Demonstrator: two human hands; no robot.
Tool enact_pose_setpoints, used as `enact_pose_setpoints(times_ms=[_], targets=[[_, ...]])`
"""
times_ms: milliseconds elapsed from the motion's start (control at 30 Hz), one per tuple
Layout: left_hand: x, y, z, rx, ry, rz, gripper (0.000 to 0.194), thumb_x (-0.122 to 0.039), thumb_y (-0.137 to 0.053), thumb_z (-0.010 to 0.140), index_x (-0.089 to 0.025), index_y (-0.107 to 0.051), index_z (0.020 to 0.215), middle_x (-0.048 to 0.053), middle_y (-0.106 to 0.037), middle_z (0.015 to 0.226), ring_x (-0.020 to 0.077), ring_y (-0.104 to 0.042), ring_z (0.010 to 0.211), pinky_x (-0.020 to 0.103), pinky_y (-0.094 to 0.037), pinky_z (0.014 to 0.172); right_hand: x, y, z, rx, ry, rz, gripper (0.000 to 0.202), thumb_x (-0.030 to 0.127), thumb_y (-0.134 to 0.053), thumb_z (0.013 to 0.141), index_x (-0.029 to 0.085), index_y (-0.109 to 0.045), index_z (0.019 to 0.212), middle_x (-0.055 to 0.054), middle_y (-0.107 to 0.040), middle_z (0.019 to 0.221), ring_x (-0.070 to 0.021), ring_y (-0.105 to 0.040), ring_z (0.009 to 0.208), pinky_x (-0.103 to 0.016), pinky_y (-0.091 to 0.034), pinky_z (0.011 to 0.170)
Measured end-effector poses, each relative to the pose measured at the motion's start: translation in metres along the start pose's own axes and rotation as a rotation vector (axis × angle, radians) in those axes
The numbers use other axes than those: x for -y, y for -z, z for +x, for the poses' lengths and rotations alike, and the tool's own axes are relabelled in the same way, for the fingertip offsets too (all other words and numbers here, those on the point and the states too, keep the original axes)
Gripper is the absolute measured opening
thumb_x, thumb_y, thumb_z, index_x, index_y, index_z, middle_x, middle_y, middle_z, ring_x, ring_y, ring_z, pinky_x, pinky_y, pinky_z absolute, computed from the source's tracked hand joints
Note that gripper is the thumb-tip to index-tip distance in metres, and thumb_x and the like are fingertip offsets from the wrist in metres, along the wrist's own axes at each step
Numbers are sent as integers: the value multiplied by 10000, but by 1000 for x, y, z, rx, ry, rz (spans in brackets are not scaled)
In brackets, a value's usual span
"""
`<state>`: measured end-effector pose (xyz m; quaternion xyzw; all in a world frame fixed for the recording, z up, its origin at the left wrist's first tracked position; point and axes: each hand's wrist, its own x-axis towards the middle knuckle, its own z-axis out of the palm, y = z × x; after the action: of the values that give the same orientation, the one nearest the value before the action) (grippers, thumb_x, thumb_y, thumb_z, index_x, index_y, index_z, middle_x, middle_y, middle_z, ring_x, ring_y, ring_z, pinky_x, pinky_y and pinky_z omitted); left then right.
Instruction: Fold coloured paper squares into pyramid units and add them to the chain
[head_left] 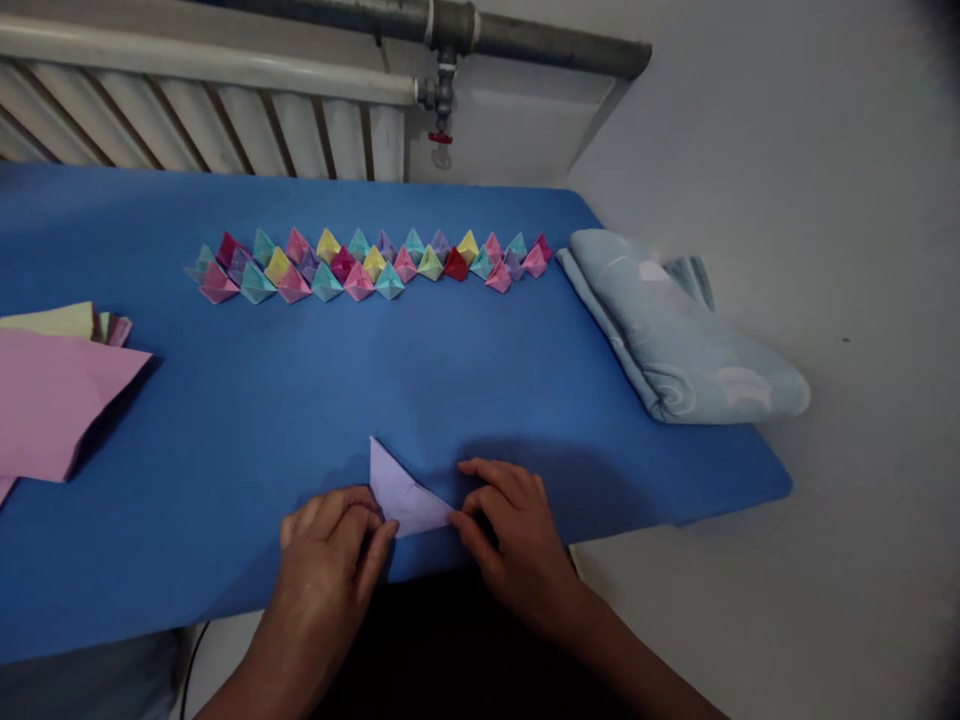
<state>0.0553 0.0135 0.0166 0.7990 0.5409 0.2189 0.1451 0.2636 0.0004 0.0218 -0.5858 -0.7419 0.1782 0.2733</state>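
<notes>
At near edge of blue surface [292, 400], left hand [326, 545] and right hand [517, 530], grips narrow, holding lilac paper [409, 500], folded boats [373, 265] far.

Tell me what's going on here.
A person's left hand holds a folded lilac paper by its lower left side, while the right hand touches its right tip. Small colored paper shapes stand in rows farther back on the blue table. Loose sheets lie left, a folded cloth right.
</notes>
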Motion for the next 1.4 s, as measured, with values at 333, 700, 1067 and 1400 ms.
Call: enact_pose_setpoints(times_ms=[333, 700, 1067, 1400], targets=[[-1, -1, 1, -30, -11, 49, 287, -344, -432, 928, -203, -598, 741, 58, -659, 877, 221, -567, 793, 372, -374, 698, 2, 1, 0, 30, -30, -39, 95, 212, -585, 857, 208, -554, 768, -74, -614, 1178, -254, -528, 1074, -430, -376, 878], [6, -3, -3, -91, -66, 195, 280, -374, -473, 918, -190, -605, 753, 78, -649, 902, 229, -545, 800, 367, -367, 683, 5, 4, 1, 62, -53, -79, 89, 214, -585, 855, 212, -562, 770, -77, -577, 1234, -270, -497, 1121, -460, -378, 894], [8, 4, -6, 61, -494, 203, 465, -55, -298, 916, -250, -545, 1258, 65, -645, 1090, 208, -550, 995, 436, -333, 942, 7, 3, -3, -8, 12, -121, 102, 158, -536, 858, 207, -611, 907, -93, -573, 1250, -262, -493, 1154, -449, -393, 916], [4, 8, -17, 48, -498, 285, 457, -37, -298, 902, -196, -521, 1268, 53, -643, 1158, 226, -597, 1040, 450, -383, 961, 7, -5, -32, 178, 324, -338, 440, 374, -483, 937, 209, -448, 1343, -57, -541, 1355, -266, -406, 1284, -460, -294, 1031]])
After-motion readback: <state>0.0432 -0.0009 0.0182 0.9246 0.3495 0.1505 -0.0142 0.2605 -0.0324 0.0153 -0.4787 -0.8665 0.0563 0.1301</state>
